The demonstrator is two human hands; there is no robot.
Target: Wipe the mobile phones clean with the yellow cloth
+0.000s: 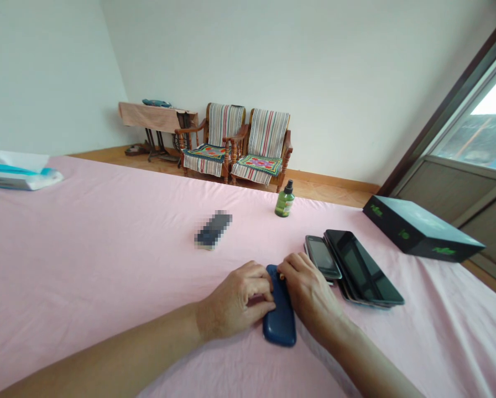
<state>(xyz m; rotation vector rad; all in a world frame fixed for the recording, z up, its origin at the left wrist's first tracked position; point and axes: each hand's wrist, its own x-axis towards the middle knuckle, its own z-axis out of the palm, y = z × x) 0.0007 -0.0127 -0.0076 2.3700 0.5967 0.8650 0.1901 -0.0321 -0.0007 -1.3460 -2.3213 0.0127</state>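
A dark blue mobile phone (280, 323) lies on the pink cloth, its plain blue side up. My left hand (241, 298) grips its left edge, thumb and fingers closed against it. At the upper right edge, my right hand (309, 287) has its fingers curled onto the same phone. A small tan bit (281, 276) shows by the right fingertips; what it is I cannot tell. Just right of that hand lies a grey phone (323, 257), on top of something mostly hidden. Beside it is a stack topped by a black tablet (364, 268).
Beyond my hands lies a blurred-out dark device (213, 229). A green spray bottle (285, 200) stands near the far edge of the pink cloth (106, 232). A black box (422, 229) is at right, a white and blue packet (19, 170) at far left. Two chairs (260, 143) stand beyond.
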